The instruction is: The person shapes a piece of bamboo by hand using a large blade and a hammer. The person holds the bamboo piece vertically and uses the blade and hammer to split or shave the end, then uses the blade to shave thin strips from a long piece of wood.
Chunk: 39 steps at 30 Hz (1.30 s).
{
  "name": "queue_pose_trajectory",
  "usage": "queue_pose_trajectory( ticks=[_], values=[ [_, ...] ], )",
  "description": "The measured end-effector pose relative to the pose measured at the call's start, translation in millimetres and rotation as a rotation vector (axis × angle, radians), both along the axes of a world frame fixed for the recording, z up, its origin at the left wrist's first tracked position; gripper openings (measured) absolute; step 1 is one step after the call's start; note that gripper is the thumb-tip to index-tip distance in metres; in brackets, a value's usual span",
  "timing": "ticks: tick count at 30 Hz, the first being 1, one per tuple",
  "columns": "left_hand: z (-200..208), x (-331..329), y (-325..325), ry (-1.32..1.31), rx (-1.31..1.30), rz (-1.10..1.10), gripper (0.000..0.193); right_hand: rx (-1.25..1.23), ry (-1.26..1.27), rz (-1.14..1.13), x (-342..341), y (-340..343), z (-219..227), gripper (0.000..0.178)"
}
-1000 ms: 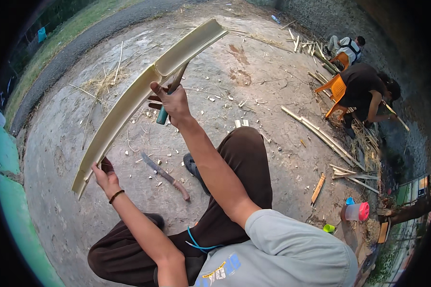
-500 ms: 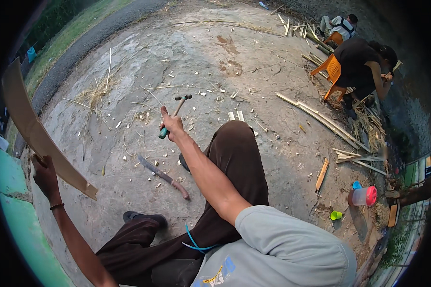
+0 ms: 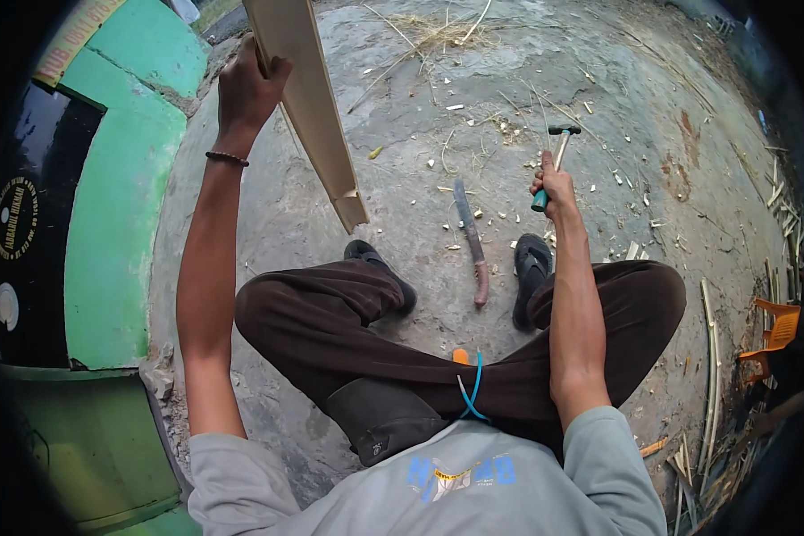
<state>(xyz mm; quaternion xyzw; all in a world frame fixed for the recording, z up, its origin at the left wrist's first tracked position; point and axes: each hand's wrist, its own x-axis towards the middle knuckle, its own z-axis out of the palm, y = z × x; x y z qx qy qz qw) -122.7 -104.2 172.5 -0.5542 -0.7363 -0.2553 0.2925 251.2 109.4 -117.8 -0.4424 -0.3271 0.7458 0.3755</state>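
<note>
My left hand grips the edge of a long, pale brown half-round length of split bamboo. The bamboo slants down toward my left foot, and its upper end runs out of the picture. In my right hand, out beyond my right knee, is a hammer with a green grip and a black head, pointing away from me. Between my feet a machete with a brown handle lies on the ground, touched by neither hand.
My sandalled feet flank the machete. A green wall with a black panel stands close on the left. Bamboo strips and an orange chair are at the right. Straw and chips litter the rough ground.
My view has swung left, bringing in the wall and both legs. The split bamboo now stands nearer the middle, still in my left hand. The hammer stays in my right hand.
</note>
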Motion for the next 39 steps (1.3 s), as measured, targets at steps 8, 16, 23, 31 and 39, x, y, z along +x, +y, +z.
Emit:
queue_pose_trajectory(
  ticks=[8, 16, 23, 31, 39],
  values=[
    [-46.3, 4.8, -0.3, -0.108, 0.158, 0.010, 0.036, 0.443, -0.452, 0.256, -22.7, -48.7, 37.6, 0.047],
    [-55.2, 14.7, 10.6, -0.315, 0.123, 0.015, 0.029, 0.769, -0.581, 0.727, -66.8, -108.1, 31.5, 0.028],
    [-56.6, 12.4, -11.4, -0.390, 0.201, -0.115, 0.029, 0.902, -0.790, 0.880, -95.3, -159.5, 4.9, 0.043],
    [-65.3, 0.3, -29.7, -0.439, 0.166, -0.126, 0.032, 1.089, -0.256, 0.519, -125.3, -157.9, 28.5, 0.023],
    [-67.4, -9.6, -54.0, -0.406, 0.206, -0.119, 0.033, 1.210, -1.004, 1.284, -96.5, -157.1, -147.1, 0.046]
  ],
)
